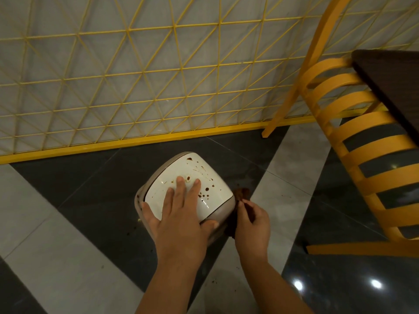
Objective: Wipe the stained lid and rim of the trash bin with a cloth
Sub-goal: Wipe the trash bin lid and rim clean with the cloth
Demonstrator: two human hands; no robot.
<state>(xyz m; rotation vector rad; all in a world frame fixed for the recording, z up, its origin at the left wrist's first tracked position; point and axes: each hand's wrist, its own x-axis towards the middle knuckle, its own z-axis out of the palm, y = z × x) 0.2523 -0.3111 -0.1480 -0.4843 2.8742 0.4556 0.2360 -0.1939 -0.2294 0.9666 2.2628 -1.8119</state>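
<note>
A small beige trash bin (pixel 139 200) stands on the floor below me. Its white lid (pixel 204 168) carries brown spots and smears, mostly on the right half. My left hand (pixel 179 214) lies flat on the lid with fingers spread, thumb over the near right rim. My right hand (pixel 252 223) is just right of the bin and pinches a brown cloth (pixel 241 194), which hangs against the bin's right side. Part of the cloth is hidden behind the bin and my hand.
A yellow wire-grid fence (pixel 158 87) with a yellow base bar runs behind the bin. A yellow slatted chair (pixel 362 141) and a dark table corner (pixel 394 80) stand to the right. The floor has grey and black tiles with small brown specks (pixel 213 281).
</note>
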